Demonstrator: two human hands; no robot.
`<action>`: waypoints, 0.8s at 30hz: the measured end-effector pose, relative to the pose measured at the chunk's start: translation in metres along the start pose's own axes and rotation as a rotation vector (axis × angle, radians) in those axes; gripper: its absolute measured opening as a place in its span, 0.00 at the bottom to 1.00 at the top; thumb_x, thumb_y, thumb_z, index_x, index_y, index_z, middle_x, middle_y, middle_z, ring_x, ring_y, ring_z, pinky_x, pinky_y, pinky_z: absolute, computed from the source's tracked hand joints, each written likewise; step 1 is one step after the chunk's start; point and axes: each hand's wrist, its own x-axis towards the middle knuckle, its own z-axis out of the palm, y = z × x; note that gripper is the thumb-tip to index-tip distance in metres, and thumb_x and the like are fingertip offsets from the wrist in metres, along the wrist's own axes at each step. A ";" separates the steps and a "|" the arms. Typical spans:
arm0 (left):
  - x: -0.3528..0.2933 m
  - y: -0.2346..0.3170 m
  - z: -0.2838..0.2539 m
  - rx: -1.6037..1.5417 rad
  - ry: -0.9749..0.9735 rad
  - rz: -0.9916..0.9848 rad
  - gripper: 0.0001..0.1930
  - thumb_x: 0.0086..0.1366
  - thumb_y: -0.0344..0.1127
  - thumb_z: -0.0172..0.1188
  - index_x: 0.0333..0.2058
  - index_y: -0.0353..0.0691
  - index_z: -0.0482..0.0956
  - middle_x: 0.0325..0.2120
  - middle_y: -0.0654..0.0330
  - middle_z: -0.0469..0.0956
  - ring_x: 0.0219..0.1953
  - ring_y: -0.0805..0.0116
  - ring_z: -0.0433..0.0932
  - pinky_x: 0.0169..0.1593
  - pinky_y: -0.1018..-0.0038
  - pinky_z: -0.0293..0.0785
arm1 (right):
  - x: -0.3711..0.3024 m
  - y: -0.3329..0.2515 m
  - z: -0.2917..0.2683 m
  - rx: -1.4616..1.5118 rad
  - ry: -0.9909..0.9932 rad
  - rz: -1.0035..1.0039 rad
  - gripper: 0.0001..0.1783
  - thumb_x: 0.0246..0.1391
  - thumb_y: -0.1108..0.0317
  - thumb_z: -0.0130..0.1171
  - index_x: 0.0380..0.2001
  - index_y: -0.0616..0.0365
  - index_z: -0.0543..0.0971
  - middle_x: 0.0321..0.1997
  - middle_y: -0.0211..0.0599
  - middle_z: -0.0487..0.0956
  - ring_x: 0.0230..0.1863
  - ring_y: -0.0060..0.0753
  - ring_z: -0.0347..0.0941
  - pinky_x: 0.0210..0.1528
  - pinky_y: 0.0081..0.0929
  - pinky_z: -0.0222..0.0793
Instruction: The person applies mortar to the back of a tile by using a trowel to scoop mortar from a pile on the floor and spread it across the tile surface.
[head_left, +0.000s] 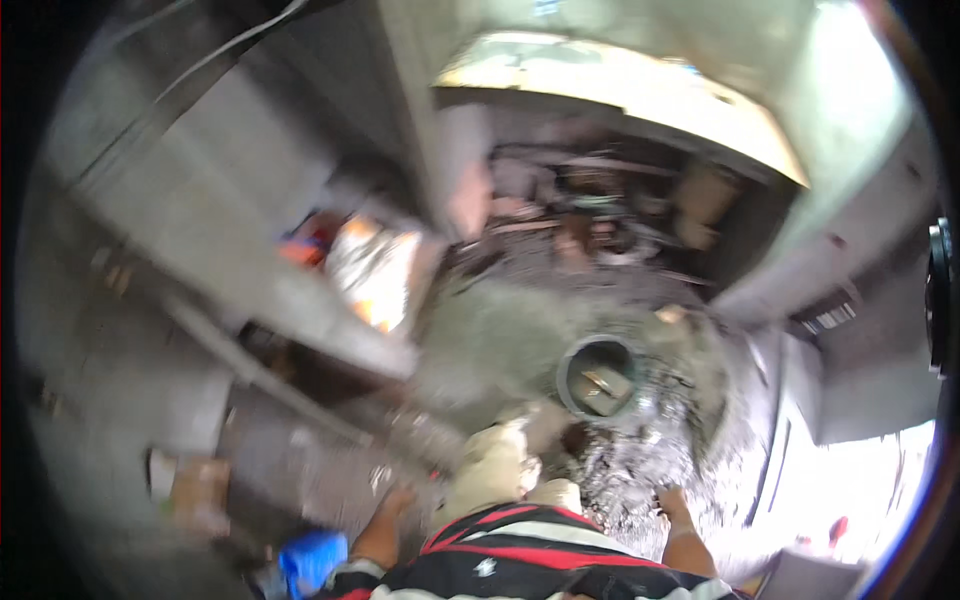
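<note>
Two bare hands show at the bottom of the head view, and honestly the whole picture is pretty smeared, so take the fine detail with a grain of salt. The left hand (395, 500) hangs down over the dusty floor (300, 470), fingers pointing downward, not touching anything I can make out; whether they're spread or curled I can't tell. The right hand (672, 498) reaches down into the wet grey mortar patch (640, 470), fingertips right at the glistening rubble, and again the blur hides whether it's gripping a lump or just resting there. Just beyond that hand, sunk in the middle of the cement bed, sits a round pipe opening (598, 376) with a dark rim and some debris inside it. The cement around the far side of the pipe looks smoothed and grey, while the near side by the right hand is rough, shiny and lumpy, so I'd guess the packing around the pipe is partly done, with the near edge left to finish. A pale bag or sack (495, 460) lies between the two hands, close to the person's striped shirt (520, 560). A blue object (312, 558) sits near the left forearm at the bottom edge.
</note>
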 end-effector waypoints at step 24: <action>-0.352 0.518 -0.258 0.274 0.371 1.428 0.16 0.54 0.27 0.62 0.44 0.39 0.79 0.43 0.53 0.78 0.45 0.57 0.76 0.52 0.63 0.72 | -0.042 0.176 0.035 -0.665 0.211 -0.042 0.11 0.46 0.61 0.62 0.28 0.54 0.87 0.32 0.41 0.86 0.35 0.37 0.84 0.35 0.38 0.78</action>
